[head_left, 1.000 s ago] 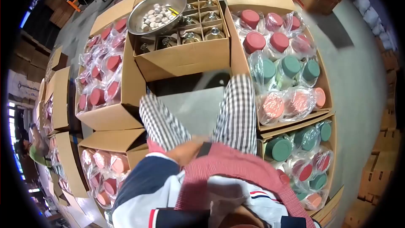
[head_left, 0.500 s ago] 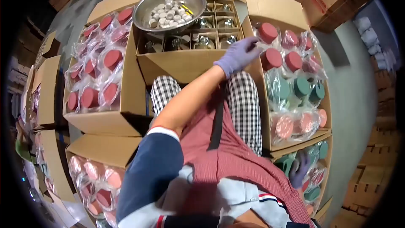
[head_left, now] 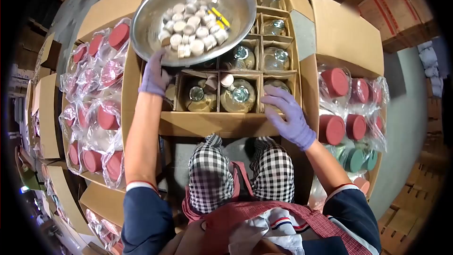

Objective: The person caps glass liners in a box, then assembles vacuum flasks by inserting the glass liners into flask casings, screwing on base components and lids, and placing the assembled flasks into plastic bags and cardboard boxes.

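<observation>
My left hand (head_left: 155,76), in a purple glove, is at the near left rim of a metal bowl (head_left: 241,0). Its fingers are bent against the rim and partly hidden there. Inside the bowl lie several whitish stoppers (head_left: 189,27) and a yellow-and-black tool (head_left: 219,17). My right hand (head_left: 289,117), gloved too, is open over the front right compartment of a divided cardboard box (head_left: 222,123), partly covering a glass bottle there. Clear glass bottles (head_left: 239,95) stand in the other front compartments. A whitish stopper (head_left: 227,80) lies beside one.
An open carton on the left holds plastic-wrapped containers with red lids (head_left: 107,115). On the right, another carton has red lids (head_left: 332,129) and green lids (head_left: 354,160). Raised flaps (head_left: 347,30) stand beside the divided box. Stacked cartons (head_left: 394,7) are behind.
My left hand has moved from the box's right side to the bowl's rim. My right hand has come up from the lower right carton to the divided box. The view has moved closer.
</observation>
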`<state>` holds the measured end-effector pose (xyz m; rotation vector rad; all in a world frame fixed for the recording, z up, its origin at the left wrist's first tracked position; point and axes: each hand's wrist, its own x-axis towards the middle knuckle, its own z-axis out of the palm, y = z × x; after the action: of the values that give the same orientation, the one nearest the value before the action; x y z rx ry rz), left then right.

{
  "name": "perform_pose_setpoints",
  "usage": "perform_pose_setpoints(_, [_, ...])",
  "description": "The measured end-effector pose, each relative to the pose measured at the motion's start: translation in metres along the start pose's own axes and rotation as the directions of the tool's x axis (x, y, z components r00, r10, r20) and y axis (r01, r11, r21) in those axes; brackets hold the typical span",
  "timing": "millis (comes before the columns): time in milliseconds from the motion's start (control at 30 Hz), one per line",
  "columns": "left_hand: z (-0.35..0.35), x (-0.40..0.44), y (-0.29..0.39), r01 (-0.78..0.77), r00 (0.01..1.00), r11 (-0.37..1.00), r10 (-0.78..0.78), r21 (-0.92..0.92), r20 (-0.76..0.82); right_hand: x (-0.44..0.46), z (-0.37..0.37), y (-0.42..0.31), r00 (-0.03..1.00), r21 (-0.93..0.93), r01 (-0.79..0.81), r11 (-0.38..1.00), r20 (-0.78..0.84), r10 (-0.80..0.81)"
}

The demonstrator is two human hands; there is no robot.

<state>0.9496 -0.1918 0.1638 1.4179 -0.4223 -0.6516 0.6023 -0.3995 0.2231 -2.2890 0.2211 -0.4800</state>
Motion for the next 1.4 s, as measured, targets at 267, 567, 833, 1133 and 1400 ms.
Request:
perform_pose_setpoints(267, [0.095,0.194,0.027,0.166,0.986,0.935,-0.159,-0.313,0.048,0.105,0.035,0.081,1.0,-0.048,0.005,0.999,-0.029,-0.007])
perform_pose_setpoints(567, [0.126,0.255,-0.052,-0.378,0.909,-0.348,-0.314,0.858,0.273,0.228,0.128,0.141,0.854,-0.52,-0.071,0.851,0.409,0.321])
perform_pose_setpoints(833, [0.08,0.231,-0.03,-0.323,0.932,0.559,0.328,0.764,0.155,0.216,0.077,0.169,0.945,-0.339,0.077,0.938,-0.275,-0.177])
perform_pose_setpoints(1133, [0.039,0.267,-0.066,-0.373,0.885,0.17,0.36,0.912,0.295,0.296,0.119,0.229,0.995,-0.782,-0.054,0.621,0.01,0.099])
perform_pose_setpoints(1400, [-0.014,0.251,-0.056,-0.179,0.983,-0.303,-0.009,0.936,0.185,0.31,0.128,0.176,0.949,-0.623,0.267,0.735,0.303,-0.088])
